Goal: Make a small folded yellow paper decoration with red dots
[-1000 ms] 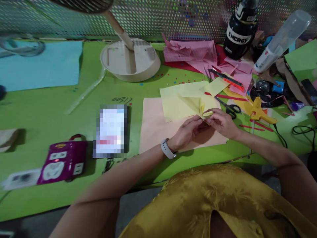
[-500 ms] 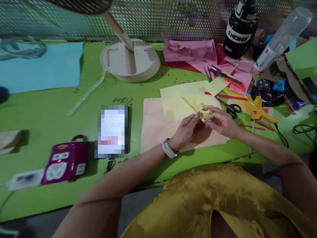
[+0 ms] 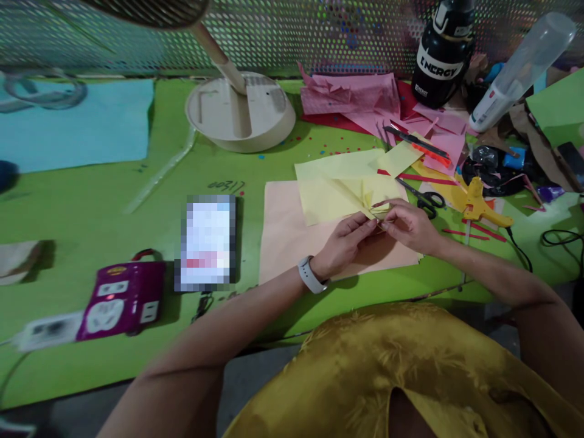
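Note:
Between my two hands is a small piece of folded yellow paper (image 3: 367,196), pinched at its near edge. My left hand (image 3: 349,236), with a pale watch band at the wrist, is closed on its left side, thumb on top. From the other side, the thumb and fingers of my right hand (image 3: 405,224) grip the paper too; its lower part is hidden by the fingers. Below lie a pale yellow sheet (image 3: 319,182) and a larger peach sheet (image 3: 285,243). Black scissors (image 3: 426,201) rest just beyond my right hand.
A yellow glue gun (image 3: 479,204), an orange utility knife (image 3: 429,151) and red strips lie at the right. Pink paper (image 3: 351,94), a black bottle (image 3: 440,61) and a clear bottle (image 3: 520,73) stand behind. Leftward are a fan base (image 3: 237,131), a blurred phone (image 3: 207,240) and a purple box (image 3: 123,298).
My fingers have shifted slightly on the yellow paper, and the left thumb has moved right, closer to the right fingertips. The paper has turned, with a long flap now showing more.

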{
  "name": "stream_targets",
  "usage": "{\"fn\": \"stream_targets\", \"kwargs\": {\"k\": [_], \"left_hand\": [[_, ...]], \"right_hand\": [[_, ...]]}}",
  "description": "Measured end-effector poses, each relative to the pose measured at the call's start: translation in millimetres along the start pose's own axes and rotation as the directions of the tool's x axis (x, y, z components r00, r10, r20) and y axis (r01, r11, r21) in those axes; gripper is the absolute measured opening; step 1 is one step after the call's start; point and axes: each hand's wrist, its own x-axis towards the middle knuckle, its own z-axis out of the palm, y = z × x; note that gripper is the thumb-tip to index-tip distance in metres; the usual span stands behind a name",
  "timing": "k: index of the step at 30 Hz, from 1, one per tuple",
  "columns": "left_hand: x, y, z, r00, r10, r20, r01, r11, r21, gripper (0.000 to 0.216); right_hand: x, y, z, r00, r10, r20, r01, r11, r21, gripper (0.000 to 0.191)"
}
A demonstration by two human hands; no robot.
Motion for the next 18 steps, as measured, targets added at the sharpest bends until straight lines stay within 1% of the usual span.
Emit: {"fn": "stream_targets", "kwargs": {"k": [4, 8, 12, 18], "left_hand": [[0.0, 0.2, 1.4, 0.999, 0.036, -0.012, -0.034, 0.996, 0.079, 0.026], [0.1, -2.1, 0.1, 0.999, 0.051, 0.0, -0.051, 0.996, 0.073, 0.027], [0.7, -4.5, -2.7, 0.999, 0.036, -0.013, -0.035, 0.995, 0.099, 0.028], [1.8, -6.4, -4.8, 0.999, 0.054, -0.001, -0.054, 0.989, 0.14, 0.027]], "right_hand": [[0.3, -0.4, 0.1, 1.0, 0.001, 0.009, -0.001, 1.0, -0.006, 0.019], [1.4, -2.1, -0.7, 1.0, -0.009, 0.017, 0.01, 1.0, -0.008, 0.016], [1.9, -2.8, -1.5, 0.999, -0.017, 0.031, 0.018, 1.0, -0.011, 0.014], [1.7, -2.9, -1.9, 0.999, -0.012, 0.032, 0.013, 1.0, -0.015, 0.016]]}}
